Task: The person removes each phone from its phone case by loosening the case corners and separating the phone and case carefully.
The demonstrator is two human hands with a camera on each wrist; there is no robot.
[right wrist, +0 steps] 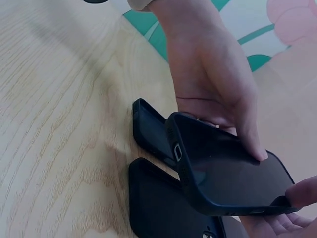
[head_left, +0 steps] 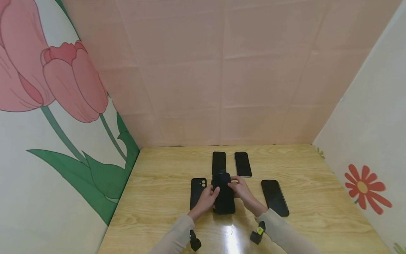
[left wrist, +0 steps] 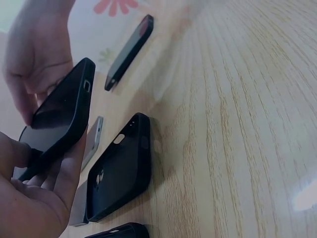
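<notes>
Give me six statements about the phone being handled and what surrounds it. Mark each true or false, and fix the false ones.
1. The left hand and the right hand hold the same phone. True.
2. A black case lies on the wooden table below the held phone. True.
3. The held phone lies flat on the table. False: it is held up, clear of the wood.
4. Only one loose case is visible. False: a second case lies left of the held phone in the head view.
5. That second case has round openings near one corner. True.
6. The right wall is undecorated. False: it shows a red flower.
</notes>
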